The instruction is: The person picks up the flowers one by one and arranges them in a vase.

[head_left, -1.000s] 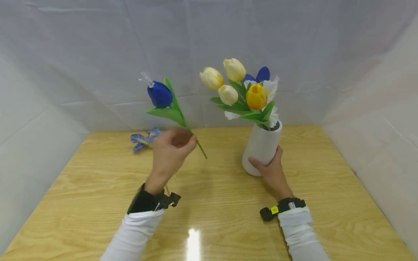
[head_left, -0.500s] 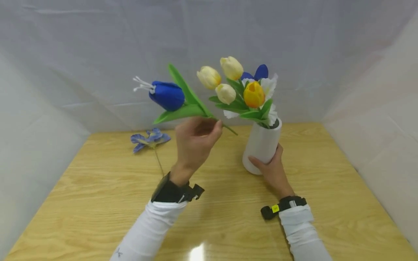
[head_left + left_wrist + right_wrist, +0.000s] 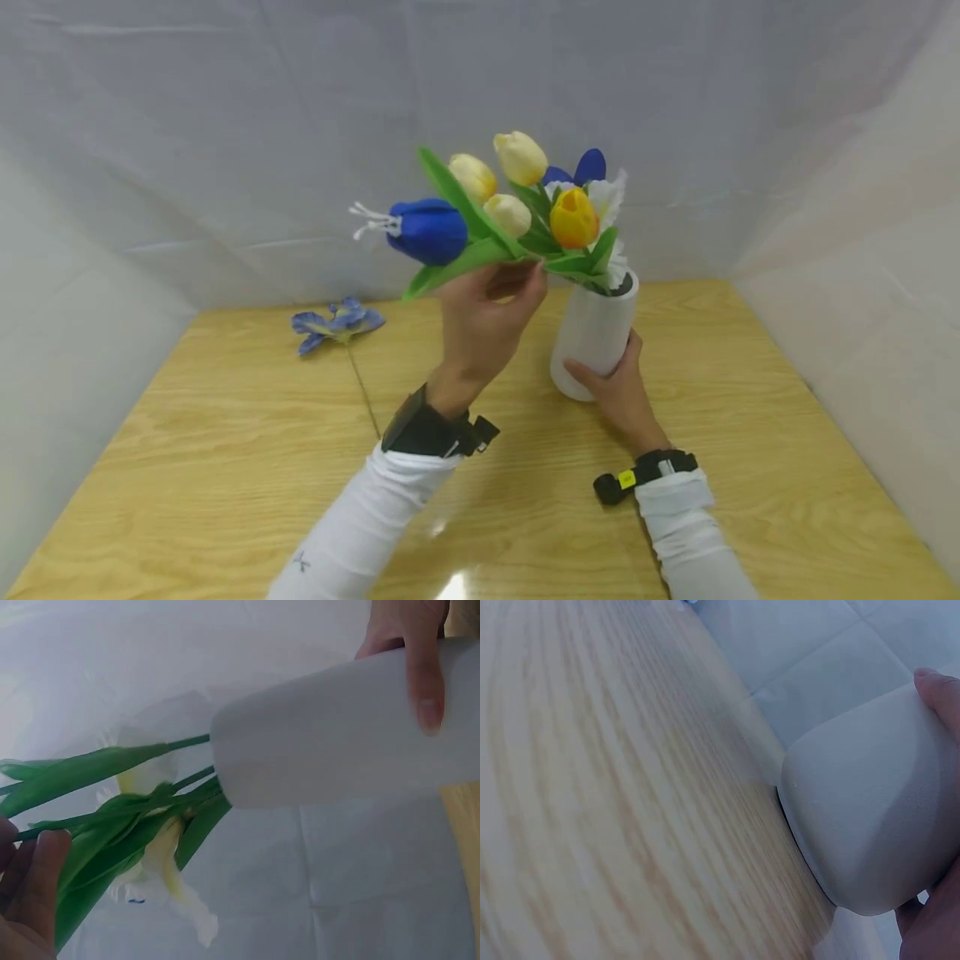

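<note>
With thumb and fingers my left hand [image 3: 483, 329] pinches the stem of a blue artificial flower [image 3: 429, 232], which has white stamens and green leaves. The flower lies nearly level, its bloom pointing left and its stem end toward the vase mouth. My right hand [image 3: 624, 402] grips the lower part of a white vase [image 3: 594, 333], thumb in front. The vase holds cream tulips [image 3: 521, 158], an orange-yellow tulip [image 3: 574, 218], white blooms and a dark blue one. In the left wrist view, several green stems enter the vase [image 3: 330, 735], and my left fingertips [image 3: 52, 851] hold one stem outside it.
A pale blue-violet flower [image 3: 337, 325] lies on the wooden table [image 3: 187, 467] at the back left, its thin stem running toward my left wrist. White cloth [image 3: 300, 125] hangs behind the table and along both sides. Each wrist wears a black strap with a camera.
My left hand has carried the blue flower rightward to the vase, and the flower has tipped from upright-leaning to nearly level. The right hand keeps its grip on the vase.
</note>
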{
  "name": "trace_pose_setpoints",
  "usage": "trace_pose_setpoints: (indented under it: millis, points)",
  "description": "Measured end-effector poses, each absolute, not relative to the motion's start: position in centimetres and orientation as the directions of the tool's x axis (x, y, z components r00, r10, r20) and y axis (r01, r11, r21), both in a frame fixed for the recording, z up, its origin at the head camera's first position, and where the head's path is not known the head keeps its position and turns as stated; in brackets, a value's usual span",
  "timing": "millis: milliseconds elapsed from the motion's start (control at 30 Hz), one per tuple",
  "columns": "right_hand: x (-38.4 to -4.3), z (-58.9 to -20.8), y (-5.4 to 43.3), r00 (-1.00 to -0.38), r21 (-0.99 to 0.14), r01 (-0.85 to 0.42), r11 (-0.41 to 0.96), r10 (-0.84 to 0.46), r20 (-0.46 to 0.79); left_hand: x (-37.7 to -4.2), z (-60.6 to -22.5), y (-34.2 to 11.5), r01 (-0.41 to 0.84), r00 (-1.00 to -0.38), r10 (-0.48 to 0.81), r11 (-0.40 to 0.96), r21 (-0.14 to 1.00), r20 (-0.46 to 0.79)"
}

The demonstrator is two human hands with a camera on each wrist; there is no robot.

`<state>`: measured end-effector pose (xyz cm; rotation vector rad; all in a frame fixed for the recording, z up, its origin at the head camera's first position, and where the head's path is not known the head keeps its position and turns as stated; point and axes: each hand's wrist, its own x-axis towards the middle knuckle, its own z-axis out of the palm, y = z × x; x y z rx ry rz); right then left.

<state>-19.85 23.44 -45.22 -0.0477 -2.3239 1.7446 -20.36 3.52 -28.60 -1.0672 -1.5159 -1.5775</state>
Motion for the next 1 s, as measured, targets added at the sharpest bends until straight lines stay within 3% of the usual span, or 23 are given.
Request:
trace_pose_setpoints:
  millis: [333, 1000]
  points:
    - [-19.9, -45.3, 23.4, -0.969, -0.949, -0.137, 0.282, 0.160, 0.187, -21.0, -28.3, 4.9, 0.922, -0.380, 0.058, -0.051, 0.383, 0.923]
    - [-19.7, -45.1, 23.4, -0.971, -0.952, -0.140, 0.274, 0.149, 0.185, -22.1, -28.2, 6.1, 0.934, -0.357, -0.033, -0.038, 0.356, 0.934]
